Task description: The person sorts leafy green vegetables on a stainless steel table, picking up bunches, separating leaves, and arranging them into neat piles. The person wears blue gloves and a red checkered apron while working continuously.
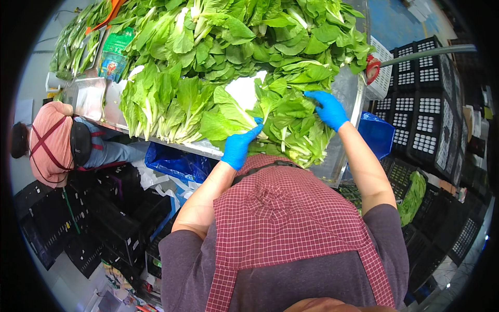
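Note:
A long worktable is heaped with leafy greens (223, 31) with broad green leaves and pale stems. My left hand (240, 147), in a blue glove, is closed at the stem end of a large light-green leafy vegetable (228, 110) near the table's front edge. A white patch (243, 92), which I cannot make out clearly, shows among the leaves just beyond it. Blue-gloved too, my right hand (330, 110) rests against the right side of the near pile of greens (293, 117), its fingers stretched out over the leaves. Bunches of greens (161, 106) lie side by side to the left.
A green printed bag (115, 52) and a clear tray (90, 99) are at the table's left. Blue-lined bins (179, 161) (375, 135) stand under the front edge and at the right. Black crates (416, 104) are stacked on the right. Another person (54, 140) works at far left.

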Tool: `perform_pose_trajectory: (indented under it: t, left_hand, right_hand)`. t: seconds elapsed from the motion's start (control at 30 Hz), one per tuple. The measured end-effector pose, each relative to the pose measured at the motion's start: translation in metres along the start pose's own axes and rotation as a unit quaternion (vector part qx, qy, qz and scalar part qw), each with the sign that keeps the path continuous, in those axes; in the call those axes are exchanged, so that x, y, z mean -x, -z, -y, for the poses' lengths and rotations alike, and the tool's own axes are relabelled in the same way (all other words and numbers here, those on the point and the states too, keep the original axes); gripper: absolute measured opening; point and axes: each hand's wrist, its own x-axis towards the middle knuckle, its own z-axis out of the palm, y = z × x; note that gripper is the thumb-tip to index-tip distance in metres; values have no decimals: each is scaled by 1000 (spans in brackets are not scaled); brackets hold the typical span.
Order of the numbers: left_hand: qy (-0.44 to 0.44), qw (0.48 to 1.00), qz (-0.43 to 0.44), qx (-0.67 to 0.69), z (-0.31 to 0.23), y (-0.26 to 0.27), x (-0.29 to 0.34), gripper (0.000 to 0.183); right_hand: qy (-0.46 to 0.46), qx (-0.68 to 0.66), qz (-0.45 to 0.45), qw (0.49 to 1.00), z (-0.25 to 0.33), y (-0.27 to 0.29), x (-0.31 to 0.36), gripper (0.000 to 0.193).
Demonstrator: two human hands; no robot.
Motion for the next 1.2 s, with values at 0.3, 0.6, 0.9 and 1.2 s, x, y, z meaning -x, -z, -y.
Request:
perform_pose_trajectory:
  t: [0.3,0.6,0.9,1.2]
  left_hand:
    - [45,984,-55,161,-7,0,4,32]
    - [40,990,-36,128,-10,-11,0,34]
    - [-17,998,18,53,-45,-39,3,29]
    - [36,998,-19,56,-29,-39,-3,29]
  right_hand:
    - [-54,93,73,991,-16,1,-12,31]
    - [-239,-500,128,822,41,21,19,25]
    - [-218,-430,8,876,89,-22,28,31]
    - [-164,-302,-49,938,133,-20,30,34]
